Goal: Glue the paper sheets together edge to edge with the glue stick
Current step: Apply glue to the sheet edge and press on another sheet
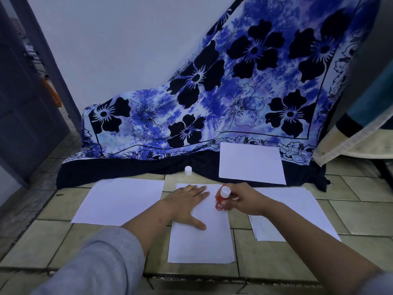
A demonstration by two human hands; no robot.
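Observation:
A white paper sheet [202, 243] lies on the tiled floor in front of me. My left hand [188, 204] presses flat on its upper part with straight fingers. My right hand [242, 201] grips a red and white glue stick [222, 198], which is tilted over the sheet's right edge with its red end low near the paper. The glue's white cap [188, 170] stands on the floor beyond the sheet. Another sheet [120, 201] lies to the left, a small stack of sheets [297, 211] to the right, partly under my right arm.
One more sheet [251, 165] rests on the dark hem of a blue flowered cloth [212, 92] draped against the wall. A grey door [25, 116] stands at the left, and a fabric-covered piece of furniture [357, 133] at the right.

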